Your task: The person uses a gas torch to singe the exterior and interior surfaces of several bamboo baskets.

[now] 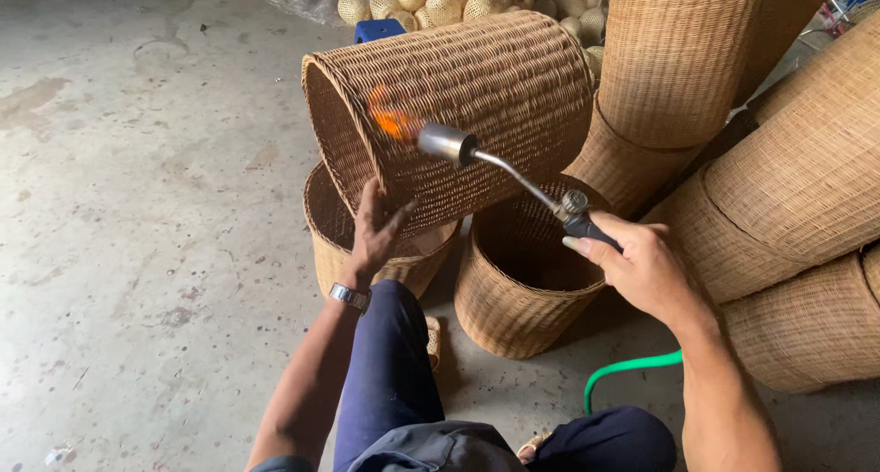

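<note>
A large woven wicker basket [495, 87] lies tilted on its side across two upright baskets, its open mouth facing left. My left hand [376, 229] rests flat against its lower rim, fingers spread. My right hand [642, 266] grips the black handle of a gas torch [513, 174]. The torch's metal nozzle points at the tilted basket's side, where an orange flame [392, 119] licks the weave. A green hose [628, 369] runs from under my right wrist.
Two upright wicker baskets [513, 293] stand under the tilted one. More tall baskets [797, 197] are stacked at the right. Small woven balls [440, 0] are piled at the back beside a blue crate. Bare concrete floor [137, 206] spreads to the left.
</note>
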